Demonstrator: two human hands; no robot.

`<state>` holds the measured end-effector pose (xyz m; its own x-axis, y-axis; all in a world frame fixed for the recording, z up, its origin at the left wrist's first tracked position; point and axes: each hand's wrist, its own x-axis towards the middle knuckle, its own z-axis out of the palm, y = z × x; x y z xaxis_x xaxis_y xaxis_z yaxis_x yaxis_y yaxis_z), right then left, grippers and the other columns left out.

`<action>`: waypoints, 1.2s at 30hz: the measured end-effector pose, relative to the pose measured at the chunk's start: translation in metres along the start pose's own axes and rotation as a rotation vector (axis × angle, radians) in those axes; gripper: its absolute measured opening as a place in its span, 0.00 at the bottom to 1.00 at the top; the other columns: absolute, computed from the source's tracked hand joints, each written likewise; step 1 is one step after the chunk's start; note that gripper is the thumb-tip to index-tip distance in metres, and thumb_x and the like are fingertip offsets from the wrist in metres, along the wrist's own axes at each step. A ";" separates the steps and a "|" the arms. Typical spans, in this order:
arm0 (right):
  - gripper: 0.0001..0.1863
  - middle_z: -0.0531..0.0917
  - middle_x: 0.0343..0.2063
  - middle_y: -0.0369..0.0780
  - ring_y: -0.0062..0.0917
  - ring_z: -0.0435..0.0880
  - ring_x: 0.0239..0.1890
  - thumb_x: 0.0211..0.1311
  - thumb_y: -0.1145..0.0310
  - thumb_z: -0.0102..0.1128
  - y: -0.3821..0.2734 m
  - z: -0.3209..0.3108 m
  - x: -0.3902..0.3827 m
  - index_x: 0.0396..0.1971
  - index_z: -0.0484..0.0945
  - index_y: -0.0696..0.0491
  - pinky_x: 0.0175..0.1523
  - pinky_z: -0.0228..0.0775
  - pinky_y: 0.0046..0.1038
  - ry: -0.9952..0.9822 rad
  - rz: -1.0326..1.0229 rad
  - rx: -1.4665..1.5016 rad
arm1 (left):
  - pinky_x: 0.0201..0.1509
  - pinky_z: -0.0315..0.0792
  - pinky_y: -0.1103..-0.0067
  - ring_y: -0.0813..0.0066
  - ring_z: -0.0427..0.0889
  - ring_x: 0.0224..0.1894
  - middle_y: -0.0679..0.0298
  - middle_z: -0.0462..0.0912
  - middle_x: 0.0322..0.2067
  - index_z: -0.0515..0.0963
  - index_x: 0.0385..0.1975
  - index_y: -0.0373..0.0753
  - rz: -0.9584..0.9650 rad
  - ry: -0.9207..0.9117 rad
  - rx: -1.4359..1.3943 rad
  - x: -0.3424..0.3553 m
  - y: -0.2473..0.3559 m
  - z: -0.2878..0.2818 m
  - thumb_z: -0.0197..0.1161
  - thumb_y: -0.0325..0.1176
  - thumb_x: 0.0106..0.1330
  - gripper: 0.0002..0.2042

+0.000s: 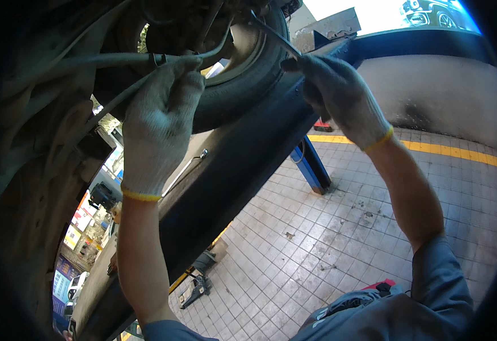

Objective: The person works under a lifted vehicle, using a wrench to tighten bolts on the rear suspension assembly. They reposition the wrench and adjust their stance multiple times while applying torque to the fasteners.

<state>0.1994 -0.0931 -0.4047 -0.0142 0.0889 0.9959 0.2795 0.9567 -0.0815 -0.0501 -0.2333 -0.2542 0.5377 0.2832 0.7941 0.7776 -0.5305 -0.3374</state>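
Both my hands wear white-grey knit gloves with yellow cuffs, raised under the underside of a vehicle beside a tyre [245, 88]. My left hand [160, 122] is closed at a thin dark rod or pipe [109, 59] that runs across the underbody and bends upward past my fingers. In my right hand [339, 94] is a slim metal bar-shaped tool [277, 37], gripped at its lower end. Its upper tip reaches in among dark parts beside the wheel; the exact contact there is too dark to make out.
A black lift beam [231, 165] slants below the wheel. On its ledge lies a long silver wrench-like tool [185, 170]. A blue post [311, 166] stands on the tiled floor [294, 250]. Lower left is a jack-like device [193, 291]; a low white wall [436, 94] stands right.
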 end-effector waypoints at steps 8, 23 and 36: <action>0.19 0.84 0.28 0.35 0.19 0.81 0.26 0.76 0.53 0.57 0.023 0.019 0.116 0.47 0.84 0.54 0.29 0.73 0.21 0.003 0.521 1.001 | 0.59 0.79 0.66 0.58 0.87 0.53 0.55 0.86 0.53 0.79 0.62 0.52 -0.223 0.169 0.246 0.078 -0.004 0.046 0.55 0.52 0.77 0.21; 0.17 0.86 0.43 0.41 0.24 0.87 0.42 0.76 0.62 0.54 0.113 0.072 0.222 0.58 0.79 0.53 0.47 0.81 0.27 -0.071 0.021 0.781 | 0.72 0.67 0.68 0.61 0.73 0.69 0.57 0.74 0.68 0.73 0.67 0.48 -0.276 -0.344 1.451 0.247 -0.134 0.061 0.54 0.49 0.77 0.23; 0.11 0.89 0.37 0.45 0.38 0.90 0.40 0.67 0.64 0.63 0.101 0.087 0.264 0.43 0.87 0.51 0.44 0.83 0.33 0.005 -0.183 0.275 | 0.79 0.57 0.68 0.68 0.66 0.73 0.60 0.68 0.72 0.72 0.68 0.47 -0.125 -0.585 2.023 0.257 -0.114 0.062 0.53 0.41 0.79 0.21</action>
<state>0.1406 0.0513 -0.1536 -0.0357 -0.0917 0.9951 0.0031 0.9958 0.0919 0.0198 -0.0507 -0.0426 0.1696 0.6109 0.7733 -0.2212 0.7882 -0.5743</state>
